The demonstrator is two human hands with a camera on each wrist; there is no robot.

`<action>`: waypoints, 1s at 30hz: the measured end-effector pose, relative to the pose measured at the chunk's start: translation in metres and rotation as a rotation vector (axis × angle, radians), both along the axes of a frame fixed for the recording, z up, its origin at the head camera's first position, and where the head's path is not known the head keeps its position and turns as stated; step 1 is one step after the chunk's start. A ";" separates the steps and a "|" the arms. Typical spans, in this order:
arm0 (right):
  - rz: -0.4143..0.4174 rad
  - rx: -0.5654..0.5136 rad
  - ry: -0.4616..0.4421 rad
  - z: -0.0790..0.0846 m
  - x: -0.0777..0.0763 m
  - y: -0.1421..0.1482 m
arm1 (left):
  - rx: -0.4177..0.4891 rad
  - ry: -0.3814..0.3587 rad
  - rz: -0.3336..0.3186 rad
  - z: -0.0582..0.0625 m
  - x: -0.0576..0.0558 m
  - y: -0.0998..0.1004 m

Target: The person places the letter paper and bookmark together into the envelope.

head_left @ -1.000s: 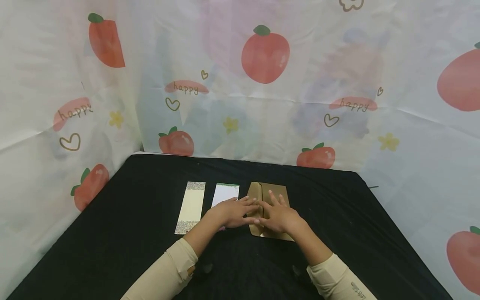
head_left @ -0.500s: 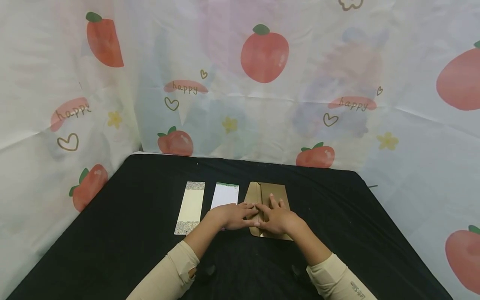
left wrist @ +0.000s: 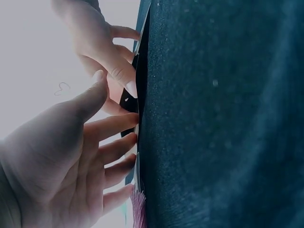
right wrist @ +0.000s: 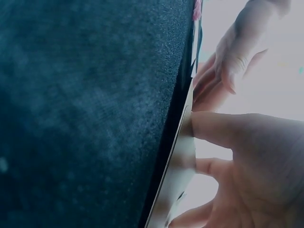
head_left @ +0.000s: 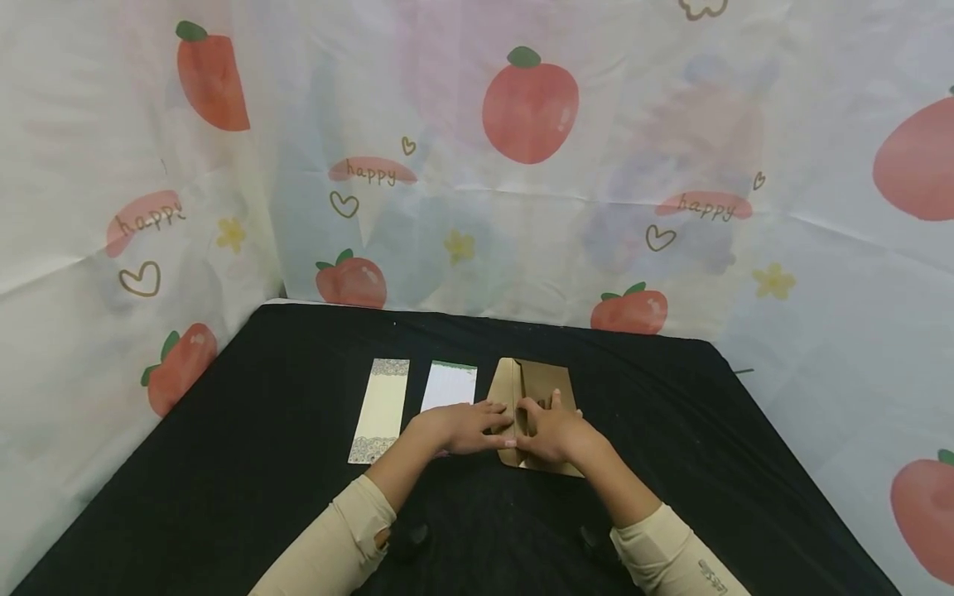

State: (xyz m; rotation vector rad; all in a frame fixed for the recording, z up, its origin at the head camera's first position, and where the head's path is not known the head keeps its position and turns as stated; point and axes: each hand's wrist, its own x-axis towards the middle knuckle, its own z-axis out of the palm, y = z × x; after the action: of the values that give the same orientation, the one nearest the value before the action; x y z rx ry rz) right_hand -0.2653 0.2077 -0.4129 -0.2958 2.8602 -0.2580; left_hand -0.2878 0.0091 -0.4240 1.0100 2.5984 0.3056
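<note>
A brown paper envelope (head_left: 544,379) lies on the black cloth, its folded flap (head_left: 503,385) on the left side. My left hand (head_left: 462,428) rests its outstretched fingertips on the flap. The right hand (head_left: 555,434) touches the envelope beside the flap's edge, fingers spread and slightly bent, thumb near the left thumb. In the right wrist view, that thumb and fingers meet the envelope's face (right wrist: 183,156). Under the left hand lies a white card (head_left: 450,385) with a green top edge, partly hidden. A pink tassel (left wrist: 138,209) shows below the left fingers in the left wrist view.
Left of the white card lies a long cream paper strip (head_left: 380,406) with patterned ends. Black cloth (head_left: 261,463) covers the table. A white curtain (head_left: 440,99) printed with fruit encloses the back and sides.
My right hand's fingers have drawn in and bent more on the envelope. The left hand has shifted slightly down and stays on the flap. The envelope lies almost where it was.
</note>
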 end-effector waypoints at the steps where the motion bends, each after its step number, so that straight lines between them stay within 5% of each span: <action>1: 0.002 -0.003 0.008 0.000 0.000 0.000 | 0.001 -0.003 0.001 0.000 0.000 -0.001; 21: 0.000 0.020 0.117 0.006 0.001 -0.001 | -0.021 -0.014 -0.010 0.002 -0.002 -0.002; 30: -0.010 0.025 0.132 0.004 0.003 0.001 | -0.052 0.089 -0.066 0.003 -0.003 0.000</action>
State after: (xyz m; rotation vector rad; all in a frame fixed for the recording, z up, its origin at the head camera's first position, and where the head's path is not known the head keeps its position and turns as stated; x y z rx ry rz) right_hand -0.2624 0.2083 -0.4085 -0.3052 2.9937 -0.2123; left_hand -0.2913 0.0090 -0.4208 1.1121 2.6306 0.1794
